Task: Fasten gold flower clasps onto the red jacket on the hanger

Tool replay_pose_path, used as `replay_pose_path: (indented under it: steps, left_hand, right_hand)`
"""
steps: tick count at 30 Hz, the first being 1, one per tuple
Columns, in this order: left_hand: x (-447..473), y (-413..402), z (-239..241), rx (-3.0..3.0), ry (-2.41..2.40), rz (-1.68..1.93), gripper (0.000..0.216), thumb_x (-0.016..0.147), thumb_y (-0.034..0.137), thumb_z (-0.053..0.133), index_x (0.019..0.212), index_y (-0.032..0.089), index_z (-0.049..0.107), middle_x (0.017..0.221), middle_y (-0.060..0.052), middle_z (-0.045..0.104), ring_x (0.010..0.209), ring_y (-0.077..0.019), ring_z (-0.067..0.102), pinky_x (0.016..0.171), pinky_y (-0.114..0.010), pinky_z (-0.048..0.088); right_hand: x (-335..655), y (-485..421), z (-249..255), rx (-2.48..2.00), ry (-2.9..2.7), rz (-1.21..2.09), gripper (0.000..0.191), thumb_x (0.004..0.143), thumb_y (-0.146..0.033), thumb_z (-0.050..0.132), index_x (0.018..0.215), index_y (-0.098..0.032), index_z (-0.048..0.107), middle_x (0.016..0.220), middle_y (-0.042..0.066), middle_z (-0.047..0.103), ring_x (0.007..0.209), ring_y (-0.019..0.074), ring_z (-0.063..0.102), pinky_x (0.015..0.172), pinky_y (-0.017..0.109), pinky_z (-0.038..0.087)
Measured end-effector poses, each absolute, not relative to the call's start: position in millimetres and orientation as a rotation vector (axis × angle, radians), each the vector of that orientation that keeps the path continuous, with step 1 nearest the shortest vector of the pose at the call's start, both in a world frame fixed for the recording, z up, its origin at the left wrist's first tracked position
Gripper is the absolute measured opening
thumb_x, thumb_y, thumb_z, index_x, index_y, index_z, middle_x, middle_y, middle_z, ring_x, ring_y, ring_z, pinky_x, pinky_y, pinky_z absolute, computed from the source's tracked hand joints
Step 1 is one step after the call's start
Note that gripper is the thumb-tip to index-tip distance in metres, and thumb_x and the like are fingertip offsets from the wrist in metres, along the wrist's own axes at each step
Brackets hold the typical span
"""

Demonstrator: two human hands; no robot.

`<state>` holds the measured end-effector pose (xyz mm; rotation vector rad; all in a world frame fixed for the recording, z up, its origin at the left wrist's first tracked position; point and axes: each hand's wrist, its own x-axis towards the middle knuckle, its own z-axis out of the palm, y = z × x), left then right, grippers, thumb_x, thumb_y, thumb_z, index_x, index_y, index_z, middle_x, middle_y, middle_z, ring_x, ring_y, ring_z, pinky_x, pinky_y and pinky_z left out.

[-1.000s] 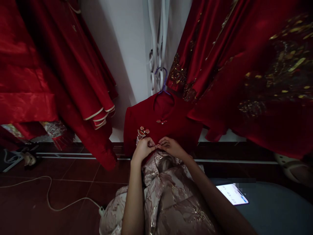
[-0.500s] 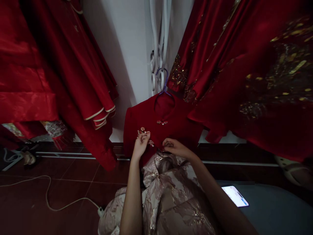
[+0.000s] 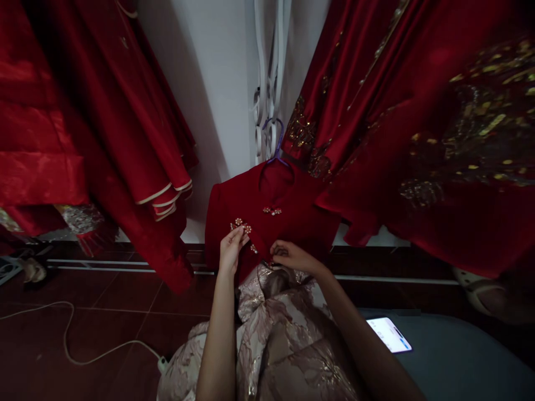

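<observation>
A short red jacket [image 3: 307,217] hangs in front of me on a purple hanger [image 3: 279,146]. Its collar carries a small jewelled clasp [image 3: 272,211], and a flower-shaped jewelled ornament [image 3: 239,224] sits on its chest. My left hand [image 3: 233,248] pinches the jacket front just below that ornament, fingers closed. At the jacket's lower front edge, my right hand [image 3: 295,257] has its fingers curled on the fabric. Another beaded piece [image 3: 253,248] lies between the hands. Pinkish patterned cloth with a metallic sheen [image 3: 288,334] covers the area under my forearms.
Red garments [image 3: 125,128] hang on the left, and gold-sequinned red ones [image 3: 480,111] on the right. A lit phone [image 3: 388,334] rests on a grey surface [image 3: 455,356]. A white cable [image 3: 96,352] runs over the tiled floor. A shoe [image 3: 480,289] shows at right.
The whole view has shifted slightly, so things appear a little further left. Both hands stay at the jacket front in nearly the same pose.
</observation>
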<state>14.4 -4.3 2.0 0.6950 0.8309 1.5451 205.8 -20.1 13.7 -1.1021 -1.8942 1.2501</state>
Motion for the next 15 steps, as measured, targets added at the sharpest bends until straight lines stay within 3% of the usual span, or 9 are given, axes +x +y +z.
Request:
replay_pose_path:
  steps: [15]
  left_hand:
    - [19.3, -5.0, 5.4, 0.651, 0.868, 1.589, 0.035, 0.061, 0.03, 0.074, 0.091, 0.014, 0.066, 0.097, -0.008, 0.068, 0.086, -0.0142, 0.063, 0.086, -0.032, 0.046]
  right_hand:
    - [203.9, -20.4, 15.0, -1.135, -1.939, 1.25, 0.012, 0.067, -0.02, 0.053, 0.078, -0.017, 0.051, 0.068, -0.002, 0.053, 0.064, 0.0098, 0.051, 0.063, 0.023, 0.04]
